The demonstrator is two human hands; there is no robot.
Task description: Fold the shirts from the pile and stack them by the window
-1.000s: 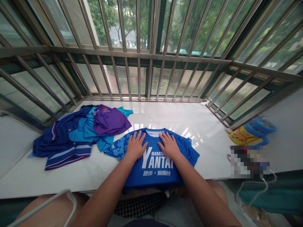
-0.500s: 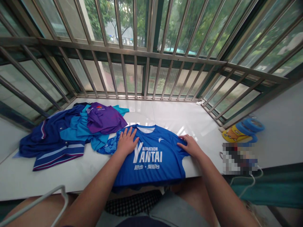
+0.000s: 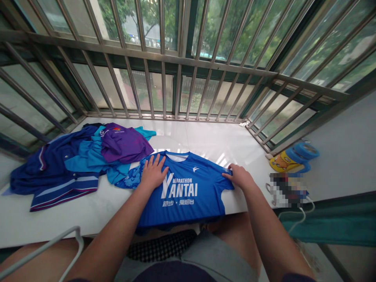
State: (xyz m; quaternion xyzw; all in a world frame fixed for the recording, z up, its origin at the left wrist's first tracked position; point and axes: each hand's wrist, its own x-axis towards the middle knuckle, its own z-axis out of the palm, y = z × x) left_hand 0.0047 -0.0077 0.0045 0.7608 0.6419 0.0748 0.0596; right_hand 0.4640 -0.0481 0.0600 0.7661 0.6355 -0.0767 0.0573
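Note:
A bright blue marathon T-shirt [image 3: 188,196] with white lettering lies face up on the white ledge [image 3: 229,147], its hem hanging over the front edge. My left hand [image 3: 153,172] rests flat on the shirt's left chest, fingers spread. My right hand [image 3: 239,177] is at the shirt's right sleeve, fingers curled down onto the sleeve edge; whether it pinches the cloth is hard to see.
A heap of clothes lies at the left: a purple shirt [image 3: 125,143], teal garments [image 3: 91,158] and a navy striped one [image 3: 55,176]. Metal window bars [image 3: 176,62] fence the ledge. Yellow and blue items [image 3: 293,158] sit at right. A white hanger [image 3: 58,244] shows at lower left.
My right hand slid from the shirt's middle out to the right sleeve, flattening the cloth. My left hand shifted slightly left on the chest. The view moved a little downward.

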